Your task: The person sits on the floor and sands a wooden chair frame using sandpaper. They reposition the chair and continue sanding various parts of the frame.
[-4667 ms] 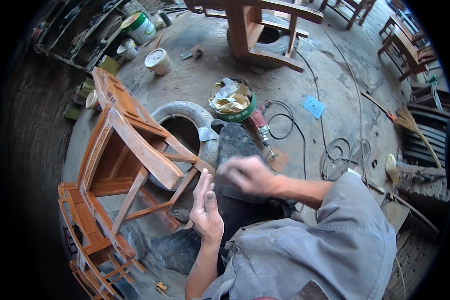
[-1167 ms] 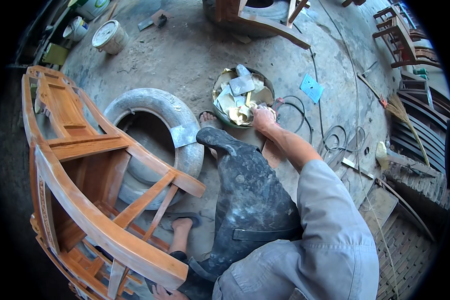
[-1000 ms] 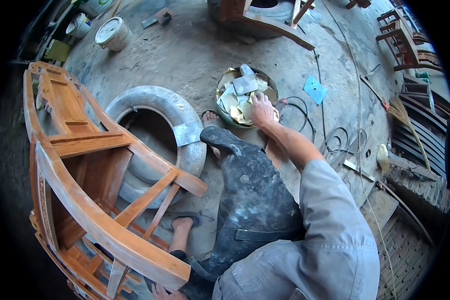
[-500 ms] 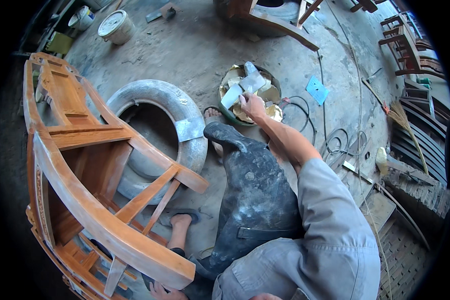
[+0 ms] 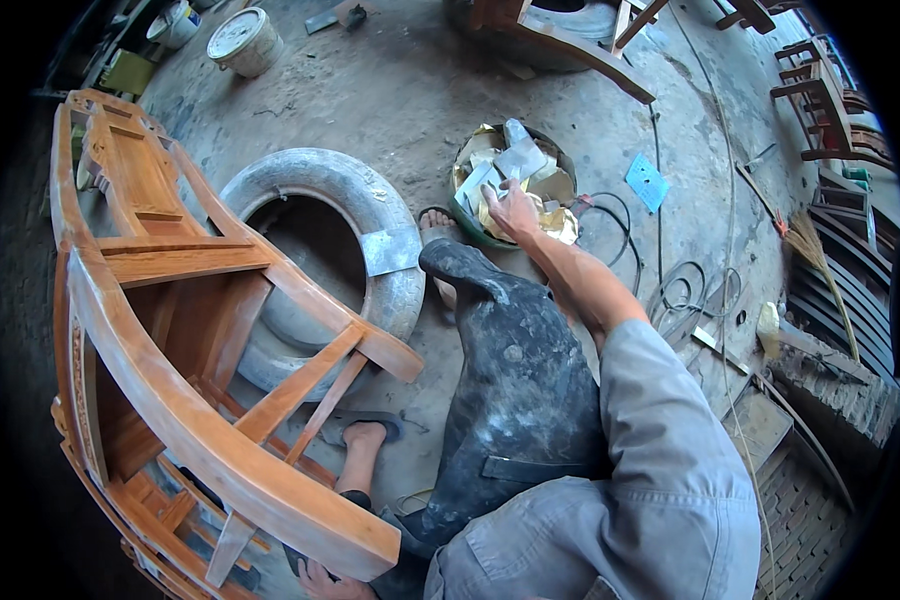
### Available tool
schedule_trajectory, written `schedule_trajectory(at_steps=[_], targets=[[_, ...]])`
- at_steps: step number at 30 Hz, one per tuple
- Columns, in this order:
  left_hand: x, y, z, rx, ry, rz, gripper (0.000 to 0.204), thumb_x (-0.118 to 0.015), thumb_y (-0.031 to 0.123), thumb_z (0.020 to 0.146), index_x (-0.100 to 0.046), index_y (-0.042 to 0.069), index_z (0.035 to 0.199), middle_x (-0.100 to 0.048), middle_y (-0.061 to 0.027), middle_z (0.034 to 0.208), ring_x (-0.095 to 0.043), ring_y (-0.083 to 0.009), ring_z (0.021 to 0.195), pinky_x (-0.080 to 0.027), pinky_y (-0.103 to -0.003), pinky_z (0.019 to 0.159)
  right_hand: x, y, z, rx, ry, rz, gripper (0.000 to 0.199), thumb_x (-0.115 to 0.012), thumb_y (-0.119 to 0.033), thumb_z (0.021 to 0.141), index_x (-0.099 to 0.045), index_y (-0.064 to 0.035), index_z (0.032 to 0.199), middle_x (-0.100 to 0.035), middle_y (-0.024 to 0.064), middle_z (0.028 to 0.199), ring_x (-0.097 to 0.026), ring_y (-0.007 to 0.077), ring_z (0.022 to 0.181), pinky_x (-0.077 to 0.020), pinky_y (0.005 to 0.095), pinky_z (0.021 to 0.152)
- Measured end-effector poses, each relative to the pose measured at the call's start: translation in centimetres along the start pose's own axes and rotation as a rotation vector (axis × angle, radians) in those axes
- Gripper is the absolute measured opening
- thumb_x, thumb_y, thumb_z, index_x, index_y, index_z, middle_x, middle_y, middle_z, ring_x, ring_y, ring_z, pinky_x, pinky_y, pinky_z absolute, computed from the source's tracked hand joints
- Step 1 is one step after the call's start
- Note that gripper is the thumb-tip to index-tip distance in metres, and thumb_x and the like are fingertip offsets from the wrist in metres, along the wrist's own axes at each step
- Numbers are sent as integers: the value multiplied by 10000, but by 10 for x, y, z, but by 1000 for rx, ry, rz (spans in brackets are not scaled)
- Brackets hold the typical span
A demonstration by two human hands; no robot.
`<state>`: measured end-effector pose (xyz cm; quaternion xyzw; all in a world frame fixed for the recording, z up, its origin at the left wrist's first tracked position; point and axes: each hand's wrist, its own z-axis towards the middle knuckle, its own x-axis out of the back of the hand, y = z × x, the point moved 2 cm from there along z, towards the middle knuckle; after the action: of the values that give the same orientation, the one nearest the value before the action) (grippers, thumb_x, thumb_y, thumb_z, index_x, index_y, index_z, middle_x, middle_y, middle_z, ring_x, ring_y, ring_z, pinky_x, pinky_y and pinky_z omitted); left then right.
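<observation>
My right hand reaches over a round dark green basin, its fingers apart among the pieces in it. Those are grey and gold-yellow cut sheets that look like sandpaper; I see none gripped. A reddish-brown wooden chair lies tipped over at my left, whitish dust along its edges. At the lower edge, my left hand is beside the end of the chair's thick curved rail, partly covered by it, with fingers spread. Part of the chair rests over a dusty tyre.
On the tyre's rim lies a grey sheet. A blue sheet and looped black cable lie on the floor to the right. Farther off stand a white bucket, another wooden frame and a straw broom.
My right hand has drawn slightly back from the sheets in the basin, and its fingers have spread. The whole view has shifted a little; the chair and left hand look otherwise unchanged.
</observation>
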<state>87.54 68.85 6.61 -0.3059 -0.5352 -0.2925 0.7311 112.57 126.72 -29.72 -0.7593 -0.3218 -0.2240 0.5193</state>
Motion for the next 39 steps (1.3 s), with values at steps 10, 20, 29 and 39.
schedule_trajectory(at_steps=[10,20,29,39], targets=[[-6,-12,-2,-25,29,4,204,-568,141,990,-650,-1,1111,-658,-189,1117,-583,-440,1102,-453,-557,929,-26,35,40,24,-183,-10,365,-565,-197,893,-596,-19,1210,-706,204,817,-696,288,637,-559,392,591],[1,-10,-9,12,-97,7,225,-566,162,988,-660,0,1113,-660,-185,1127,-572,-432,1118,-442,-552,951,23,26,-18,-321,-254,1250,271,-654,-190,932,-563,-10,1112,-631,103,994,-659,190,849,-595,314,728],[12,19,13,124,-161,76,258,-535,204,978,-711,28,1048,-706,-107,1075,-585,-373,1125,-427,-517,981,84,4,-93,-137,-342,1383,423,-636,-19,924,-436,-42,1296,-595,63,1146,-609,163,1051,-561,312,817],[14,23,7,121,-119,52,217,-562,168,923,-708,54,1036,-698,-90,1097,-565,-342,1167,-366,-499,1033,153,-63,-135,-3,-514,1378,436,-654,-90,945,-476,-44,1340,-600,66,1235,-614,135,1059,-535,276,859]])
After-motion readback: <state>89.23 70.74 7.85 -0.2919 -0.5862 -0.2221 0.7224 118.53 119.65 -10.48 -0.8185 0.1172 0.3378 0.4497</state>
